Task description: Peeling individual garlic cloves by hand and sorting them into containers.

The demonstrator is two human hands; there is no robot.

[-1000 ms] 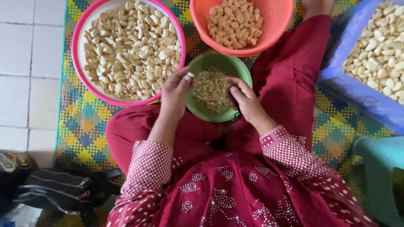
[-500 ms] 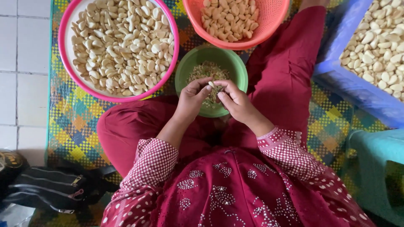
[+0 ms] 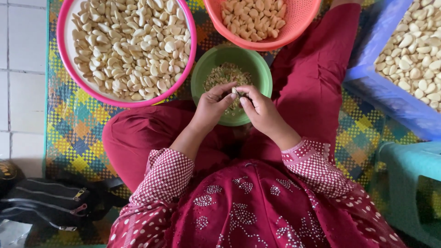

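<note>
Two hands work a garlic clove (image 3: 237,91) over a green bowl (image 3: 257,69) of peelings.

The left hand (image 3: 212,105) and right hand (image 3: 261,109) meet fingertip to fingertip, both pinched narrowly on the clove. A pink basin (image 3: 62,55), an orange basket (image 3: 298,39) and a blue crate (image 3: 390,98) of cloves surround them on the woven mat (image 3: 73,138).

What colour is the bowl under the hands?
Green bowl, seen in the head view.

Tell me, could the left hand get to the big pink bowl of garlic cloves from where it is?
Probably yes. The left hand is over the green bowl, right beside the pink bowl, with nothing between. It does share a small clove with the right hand.
</note>
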